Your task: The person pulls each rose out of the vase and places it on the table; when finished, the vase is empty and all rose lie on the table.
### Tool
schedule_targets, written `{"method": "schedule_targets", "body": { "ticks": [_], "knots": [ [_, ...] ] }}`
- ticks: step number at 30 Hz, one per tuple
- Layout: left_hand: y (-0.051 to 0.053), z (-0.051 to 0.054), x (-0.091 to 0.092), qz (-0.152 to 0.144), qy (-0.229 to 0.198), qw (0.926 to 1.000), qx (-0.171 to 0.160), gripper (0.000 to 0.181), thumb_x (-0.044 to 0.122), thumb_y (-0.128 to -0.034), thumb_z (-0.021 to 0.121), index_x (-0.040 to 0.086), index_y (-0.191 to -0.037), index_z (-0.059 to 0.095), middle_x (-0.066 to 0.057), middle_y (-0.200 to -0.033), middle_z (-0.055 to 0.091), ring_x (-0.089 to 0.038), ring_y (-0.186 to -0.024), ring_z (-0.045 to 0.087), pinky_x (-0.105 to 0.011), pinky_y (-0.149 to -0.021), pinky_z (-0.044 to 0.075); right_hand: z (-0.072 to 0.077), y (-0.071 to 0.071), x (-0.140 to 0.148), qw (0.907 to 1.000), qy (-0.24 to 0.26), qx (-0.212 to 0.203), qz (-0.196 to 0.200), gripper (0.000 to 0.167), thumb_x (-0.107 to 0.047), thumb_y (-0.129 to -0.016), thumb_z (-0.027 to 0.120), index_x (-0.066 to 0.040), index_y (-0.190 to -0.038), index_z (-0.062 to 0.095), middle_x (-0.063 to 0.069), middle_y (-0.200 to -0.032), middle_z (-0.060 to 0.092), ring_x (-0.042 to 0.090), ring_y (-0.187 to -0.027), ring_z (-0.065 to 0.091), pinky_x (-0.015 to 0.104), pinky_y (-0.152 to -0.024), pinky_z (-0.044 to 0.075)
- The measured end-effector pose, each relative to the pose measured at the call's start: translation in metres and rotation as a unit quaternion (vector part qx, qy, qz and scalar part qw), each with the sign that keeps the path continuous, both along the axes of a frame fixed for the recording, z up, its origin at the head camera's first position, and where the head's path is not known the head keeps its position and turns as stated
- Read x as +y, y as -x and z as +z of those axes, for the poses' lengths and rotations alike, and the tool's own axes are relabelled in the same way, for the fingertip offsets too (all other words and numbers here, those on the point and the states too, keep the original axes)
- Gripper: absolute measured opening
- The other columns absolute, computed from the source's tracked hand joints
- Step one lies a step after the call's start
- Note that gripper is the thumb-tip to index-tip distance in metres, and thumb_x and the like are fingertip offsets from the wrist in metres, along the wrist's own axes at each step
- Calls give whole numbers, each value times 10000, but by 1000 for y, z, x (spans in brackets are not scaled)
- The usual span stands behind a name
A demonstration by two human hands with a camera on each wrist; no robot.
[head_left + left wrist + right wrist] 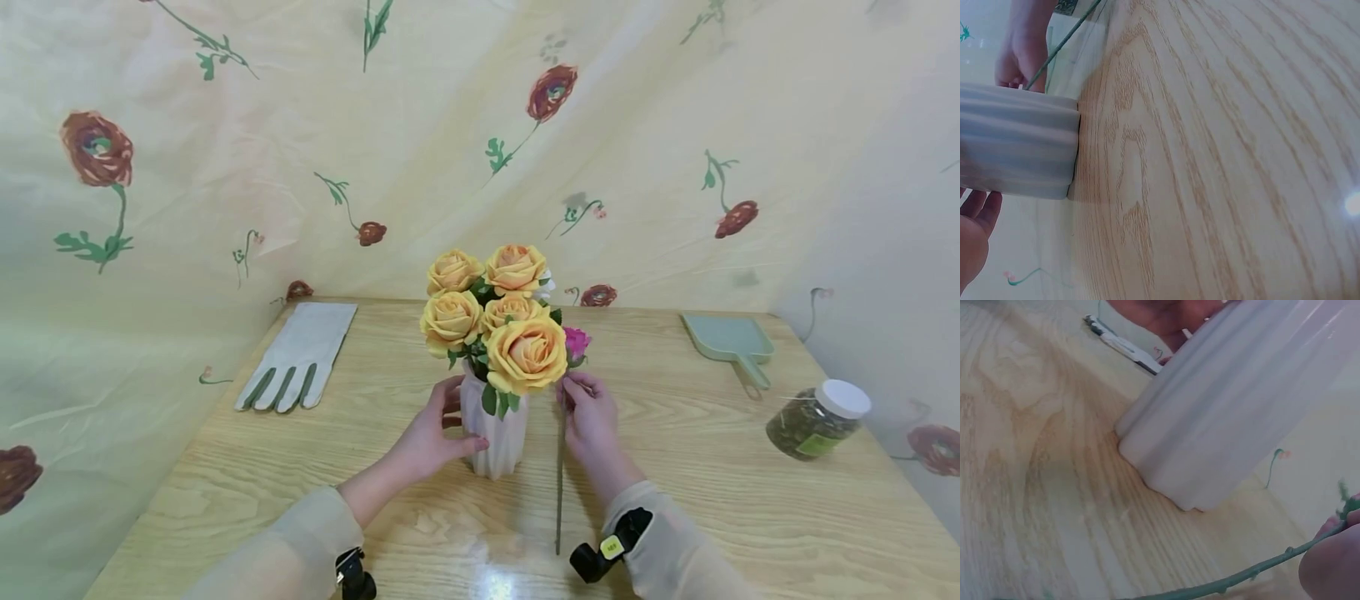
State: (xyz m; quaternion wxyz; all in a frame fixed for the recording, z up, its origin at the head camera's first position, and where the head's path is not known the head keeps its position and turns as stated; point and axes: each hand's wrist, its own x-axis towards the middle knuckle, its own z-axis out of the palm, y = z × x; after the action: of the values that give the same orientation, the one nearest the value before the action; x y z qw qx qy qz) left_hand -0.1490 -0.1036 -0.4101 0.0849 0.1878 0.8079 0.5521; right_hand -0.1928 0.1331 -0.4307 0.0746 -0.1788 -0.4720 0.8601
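Observation:
A pale ribbed vase [495, 429] stands upright on the table, holding several yellow roses [527, 354] and a white flower partly hidden behind them. My left hand [433, 432] is curled round the vase's left side, thumb on its front. To the right of the vase, my right hand [591, 414] pinches the green stem [560, 492] of a magenta flower [576, 342] just below its bloom; the stem hangs down outside the vase. In the right wrist view the stem [1235, 579] shows small thorns beside the vase [1210, 419].
A white and green glove [303, 354] lies at the table's back left. At the right are a pale green dustpan [723, 336] and a jar with a white lid [813, 421]. Behind the table [375, 350] hangs a flower-patterned sheet.

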Motion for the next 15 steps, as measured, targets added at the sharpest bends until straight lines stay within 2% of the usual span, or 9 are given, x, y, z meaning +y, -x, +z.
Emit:
{"method": "schedule_targets", "body": {
  "ticks": [6, 11, 15],
  "knots": [
    [0, -1, 0, -3, -9, 10000, -50, 883, 297, -792, 764, 143, -1456, 202, -138, -1364, 411, -290, -1185, 468, -450, -975, 425, -14, -1, -4, 9972, -719, -118, -167, 126, 66, -879, 576, -58, -860, 588, -42, -810, 545, 65, -735, 511, 172, -655, 449],
    [0, -1, -1, 9, -8, 10000, -38, 884, 306, -788, 767, 153, -1454, 207, -133, -1361, 414, -289, -1182, 470, -454, -972, 426, -17, -3, -3, 9931, -1129, -265, 172, 75, 66, -875, 574, -5, -901, 573, -27, -747, 535, 61, -612, 479, 171, -517, 405],
    [0, -1, -1, 0, -25, 10000, -33, 886, 316, -790, 763, 144, -1455, 204, -139, -1359, 416, -296, -1181, 472, -455, -965, 433, -17, -3, -3, 9819, -1745, -488, 543, 119, 50, -879, 577, 71, -994, 553, -9, -741, 521, 67, -577, 464, 174, -490, 401]
  ]
}}
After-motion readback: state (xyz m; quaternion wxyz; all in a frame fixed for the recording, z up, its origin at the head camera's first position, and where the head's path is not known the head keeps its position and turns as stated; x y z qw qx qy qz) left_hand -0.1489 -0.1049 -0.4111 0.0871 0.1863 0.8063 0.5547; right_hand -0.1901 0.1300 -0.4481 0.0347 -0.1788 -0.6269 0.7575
